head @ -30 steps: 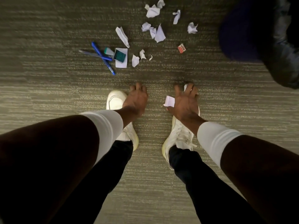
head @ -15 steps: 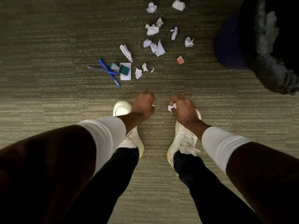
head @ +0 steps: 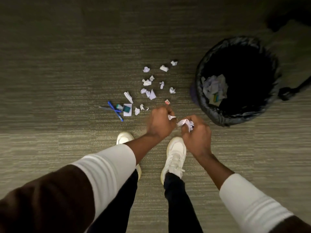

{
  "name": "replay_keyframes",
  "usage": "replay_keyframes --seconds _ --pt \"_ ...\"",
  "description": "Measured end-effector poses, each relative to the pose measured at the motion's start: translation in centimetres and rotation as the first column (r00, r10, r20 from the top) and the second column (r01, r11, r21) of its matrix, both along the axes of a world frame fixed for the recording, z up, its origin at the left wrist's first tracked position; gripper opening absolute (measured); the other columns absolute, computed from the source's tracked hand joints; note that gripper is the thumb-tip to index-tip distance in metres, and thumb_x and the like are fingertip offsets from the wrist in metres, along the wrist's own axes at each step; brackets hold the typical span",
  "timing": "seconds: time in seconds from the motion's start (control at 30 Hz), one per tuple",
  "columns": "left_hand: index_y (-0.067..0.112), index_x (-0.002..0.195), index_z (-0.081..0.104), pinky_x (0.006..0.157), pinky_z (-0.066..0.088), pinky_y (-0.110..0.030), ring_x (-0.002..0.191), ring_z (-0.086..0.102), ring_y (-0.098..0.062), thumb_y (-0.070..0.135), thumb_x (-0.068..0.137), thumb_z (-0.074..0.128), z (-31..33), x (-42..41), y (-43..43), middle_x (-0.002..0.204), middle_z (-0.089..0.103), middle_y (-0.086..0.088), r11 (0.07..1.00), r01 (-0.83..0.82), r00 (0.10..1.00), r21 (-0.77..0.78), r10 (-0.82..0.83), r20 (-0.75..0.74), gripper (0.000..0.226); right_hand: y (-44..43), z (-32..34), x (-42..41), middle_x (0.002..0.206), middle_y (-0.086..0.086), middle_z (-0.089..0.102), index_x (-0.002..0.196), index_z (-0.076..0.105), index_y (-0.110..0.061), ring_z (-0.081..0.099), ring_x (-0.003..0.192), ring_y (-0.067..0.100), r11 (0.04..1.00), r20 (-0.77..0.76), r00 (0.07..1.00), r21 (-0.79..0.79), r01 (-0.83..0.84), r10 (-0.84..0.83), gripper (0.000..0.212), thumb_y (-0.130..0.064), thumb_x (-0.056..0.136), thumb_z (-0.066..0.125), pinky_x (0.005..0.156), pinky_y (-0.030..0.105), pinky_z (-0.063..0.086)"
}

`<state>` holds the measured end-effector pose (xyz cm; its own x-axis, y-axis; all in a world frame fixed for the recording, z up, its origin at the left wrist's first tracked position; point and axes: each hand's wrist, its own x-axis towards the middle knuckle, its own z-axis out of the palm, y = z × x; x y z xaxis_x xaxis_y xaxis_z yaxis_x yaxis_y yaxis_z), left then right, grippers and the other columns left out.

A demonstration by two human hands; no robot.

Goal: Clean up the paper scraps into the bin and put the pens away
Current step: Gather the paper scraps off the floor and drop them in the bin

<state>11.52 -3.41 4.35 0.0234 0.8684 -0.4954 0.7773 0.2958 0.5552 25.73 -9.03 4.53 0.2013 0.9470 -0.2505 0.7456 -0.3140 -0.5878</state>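
Note:
My left hand point(head: 159, 122) is closed on a small white paper scrap point(head: 171, 117). My right hand point(head: 197, 135) grips a crumpled paper wad point(head: 186, 123) just beside it. Both hands hover above the carpet, left of the bin point(head: 217, 115), a round bin lined with a black bag and holding crumpled paper point(head: 214, 86). Several white paper scraps point(head: 152, 95) lie scattered on the floor beyond my hands. Two blue pens point(head: 115, 111) lie crossed at the left of the scraps.
A teal object on a white square note point(head: 127, 109) and a small teal eraser point(head: 119, 106) sit beside the pens. A small red-and-white item point(head: 167, 102) lies near my left hand. My two white shoes point(head: 175, 155) stand on the grey carpet point(head: 50, 81).
Both hands closed on paper scraps near my shoes and rose from the floor toward the right. The view lifted, bringing the whole bin into sight.

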Motion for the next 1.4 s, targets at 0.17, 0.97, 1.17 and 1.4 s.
replay_keyframes --seconds 0.17,0.97,1.17,1.4 --pt "0.026 0.084 0.068 0.072 0.056 -0.032 0.083 0.069 -0.021 0.025 0.082 0.081 4.4 4.5 1.8 0.094 0.073 0.002 0.997 -0.080 0.993 0.008 0.078 0.089 0.013 3.0 3.9 4.1 0.094 0.011 0.072 0.099 0.070 -0.010 0.067 0.083 0.029 0.985 0.039 0.987 0.080 0.150 -0.154 0.018 -0.006 0.082 0.069 0.075 0.036 0.050" --pt "0.019 0.093 0.073 0.088 0.061 -0.043 0.097 0.073 -0.029 0.015 0.091 0.070 3.2 5.5 1.8 0.100 0.078 -0.006 0.982 -0.076 0.972 -0.173 0.112 0.208 0.006 6.6 4.2 7.1 0.112 0.017 0.066 0.109 0.070 -0.006 0.070 0.088 0.033 0.994 0.058 0.996 0.092 0.061 -0.067 0.026 0.000 0.084 0.063 0.089 0.048 0.057" --pt "0.019 0.088 0.072 0.084 0.063 -0.043 0.088 0.074 -0.025 0.016 0.094 0.067 0.3 -1.6 0.3 0.092 0.077 -0.004 0.971 -0.057 0.991 -0.231 0.084 0.108 0.008 6.4 2.6 1.8 0.106 0.007 0.070 0.104 0.069 -0.012 0.068 0.079 0.024 0.995 0.017 0.995 -0.017 -0.095 0.095 0.021 -0.002 0.086 0.067 0.080 0.039 0.058" --pt "0.015 0.086 0.072 0.084 0.061 -0.042 0.091 0.073 -0.030 0.021 0.092 0.064 -1.2 -8.6 1.2 0.093 0.077 -0.008 0.970 -0.026 0.999 -0.240 0.032 0.024 0.011 7.0 1.4 -4.8 0.110 0.009 0.066 0.102 0.070 -0.018 0.069 0.086 0.028 0.972 0.111 0.977 -0.165 -0.165 0.184 0.021 -0.005 0.085 0.067 0.080 0.040 0.058"
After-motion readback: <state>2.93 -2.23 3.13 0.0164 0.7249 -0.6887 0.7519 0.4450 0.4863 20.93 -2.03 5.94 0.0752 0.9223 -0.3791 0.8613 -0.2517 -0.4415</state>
